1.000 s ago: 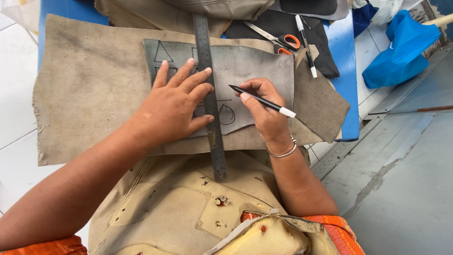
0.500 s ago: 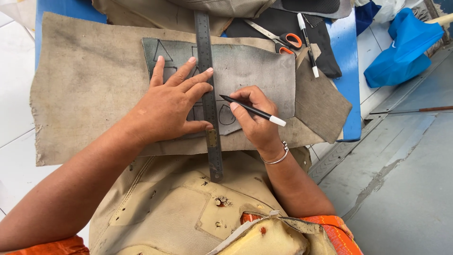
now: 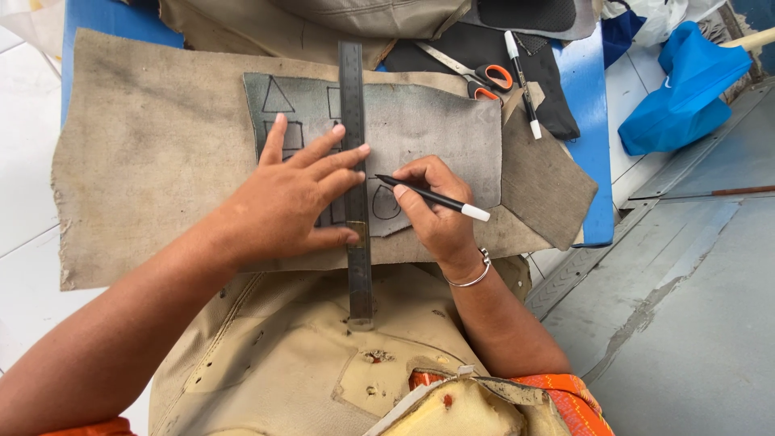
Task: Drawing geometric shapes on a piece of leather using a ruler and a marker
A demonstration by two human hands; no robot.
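My left hand lies flat with fingers spread, pressing a long metal ruler down on a grey fabric piece that bears drawn shapes such as a triangle and squares. My right hand grips a black pen with a white end; its tip touches the grey piece right beside the ruler's right edge. The grey piece rests on a larger tan burlap cloth spread over a blue table.
Orange-handled scissors and a second black-and-white pen lie on dark fabric at the table's back. A blue bag sits on the floor to the right. Tan cloth covers my lap.
The pen tip has moved left and slightly up along the ruler's edge. My left hand stays pressed on the ruler.
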